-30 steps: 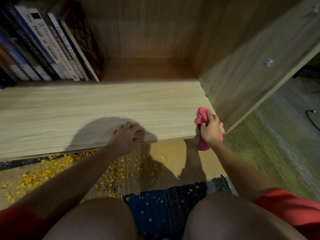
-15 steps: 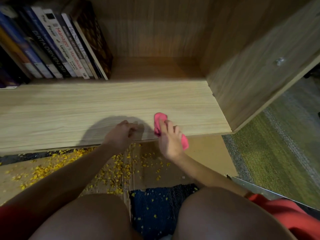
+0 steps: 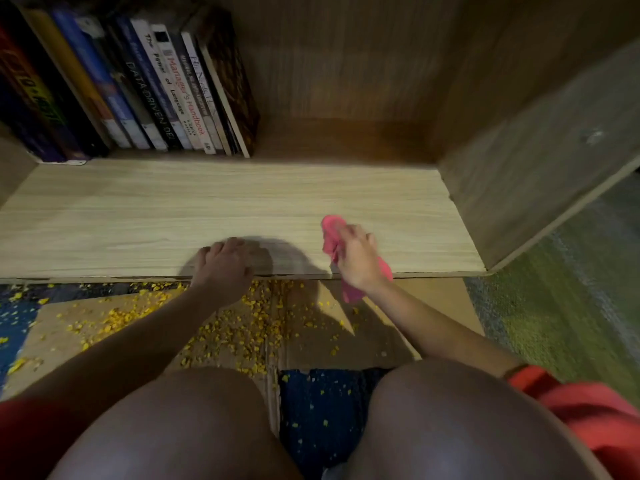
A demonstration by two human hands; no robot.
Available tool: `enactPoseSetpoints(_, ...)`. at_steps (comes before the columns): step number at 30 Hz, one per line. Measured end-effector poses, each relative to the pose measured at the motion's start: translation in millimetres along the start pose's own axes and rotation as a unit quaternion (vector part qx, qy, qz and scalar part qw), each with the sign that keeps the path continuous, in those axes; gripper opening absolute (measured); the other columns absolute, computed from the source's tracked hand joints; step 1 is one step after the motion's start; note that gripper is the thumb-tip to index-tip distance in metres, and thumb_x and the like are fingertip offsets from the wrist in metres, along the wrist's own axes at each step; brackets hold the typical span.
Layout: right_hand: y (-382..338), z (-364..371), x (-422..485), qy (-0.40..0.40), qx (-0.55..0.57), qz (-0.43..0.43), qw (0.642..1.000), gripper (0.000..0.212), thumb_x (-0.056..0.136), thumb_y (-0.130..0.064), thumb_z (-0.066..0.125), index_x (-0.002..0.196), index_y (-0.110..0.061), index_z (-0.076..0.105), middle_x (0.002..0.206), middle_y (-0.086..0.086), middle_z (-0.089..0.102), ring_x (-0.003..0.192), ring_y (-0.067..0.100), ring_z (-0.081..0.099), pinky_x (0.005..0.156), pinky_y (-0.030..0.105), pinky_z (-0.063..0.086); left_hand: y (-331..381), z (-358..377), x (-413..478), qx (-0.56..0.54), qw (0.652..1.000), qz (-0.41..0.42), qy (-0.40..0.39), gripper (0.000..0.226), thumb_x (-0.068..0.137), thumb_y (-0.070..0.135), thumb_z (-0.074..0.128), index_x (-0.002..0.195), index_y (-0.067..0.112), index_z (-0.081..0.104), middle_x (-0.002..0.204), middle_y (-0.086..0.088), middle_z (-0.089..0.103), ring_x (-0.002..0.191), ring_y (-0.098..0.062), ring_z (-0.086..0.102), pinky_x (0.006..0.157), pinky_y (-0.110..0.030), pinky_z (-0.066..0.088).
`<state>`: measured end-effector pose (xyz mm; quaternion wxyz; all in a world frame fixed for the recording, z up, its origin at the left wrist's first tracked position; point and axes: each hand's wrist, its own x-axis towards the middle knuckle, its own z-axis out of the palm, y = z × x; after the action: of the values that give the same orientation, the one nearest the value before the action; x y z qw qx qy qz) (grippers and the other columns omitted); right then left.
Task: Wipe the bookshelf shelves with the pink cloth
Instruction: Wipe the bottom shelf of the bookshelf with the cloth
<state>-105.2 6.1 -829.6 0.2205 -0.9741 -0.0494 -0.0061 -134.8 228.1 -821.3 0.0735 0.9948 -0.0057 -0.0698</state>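
Your right hand [image 3: 356, 261] is closed around the pink cloth [image 3: 330, 232], bunched into a wad. The wad's upper end presses on the shelf [image 3: 138, 220] near its front edge, right of the middle, and its loose tail hangs past that edge toward the floor. Bunching it this way gives you a firm pad under the fingers, which suits pushing debris rather than polishing.

Your left hand [image 3: 227, 263] rests on the front edge just left of the middle, with the fingers loosely bent on the wood and nothing in them. It looks like a brace, steadying you as you crouch and lean in.

The row of books [image 3: 156, 91] leans at the back left corner, so the front strip and the right half are the parts you can reach freely. The bookcase side panel [image 3: 519, 174] closes the right end.

Yellow crumbs [image 3: 242, 327] lie scattered on the cardboard sheet [image 3: 381, 327] below the front edge, probably laid there to catch them. The lit part of the shelf looks clean already, so I judge this shelf nearly done. The dim back strip beside the books is too dark to judge.
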Motion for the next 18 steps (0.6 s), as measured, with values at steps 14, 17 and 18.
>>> enactPoseSetpoints(14, -22, 7, 32, -0.192, -0.061, -0.040, 0.979, 0.071, 0.101, -0.036, 0.032, 0.149, -0.013, -0.014, 0.155, 0.017, -0.016, 0.143, 0.034, -0.005, 0.116, 0.036, 0.003, -48, -20, 33, -0.060, 0.988, -0.127, -0.059, 0.074, 0.089, 0.052, 0.051, 0.147, 0.022, 0.017, 0.158, -0.003, 0.005, 0.144, -0.025, 0.008, 0.114, -0.048, 0.007)
enactPoseSetpoints(17, -26, 17, 42, -0.172, -0.076, -0.047, 0.981, 0.067, 0.102, -0.036, 0.024, 0.148, -0.011, -0.017, 0.154, 0.018, -0.019, 0.143, 0.033, -0.013, 0.116, 0.037, -0.003, -46, -27, 54, -0.059, 0.989, -0.117, -0.064, 0.086, 0.085, 0.056, 0.053, 0.150, 0.019, 0.010, 0.158, -0.004, 0.001, 0.145, -0.025, 0.002, 0.115, -0.048, 0.001)
enactPoseSetpoints(18, -27, 18, 48, -0.161, -0.073, -0.048, 0.983, 0.066, 0.102, -0.036, 0.024, 0.148, -0.011, -0.016, 0.155, 0.018, -0.018, 0.144, 0.033, -0.012, 0.116, 0.037, -0.003, -46, -28, 61, -0.059, 0.989, -0.118, -0.068, 0.089, 0.084, 0.058, 0.053, 0.150, 0.018, 0.009, 0.158, -0.005, 0.002, 0.145, -0.025, 0.002, 0.115, -0.047, 0.001)
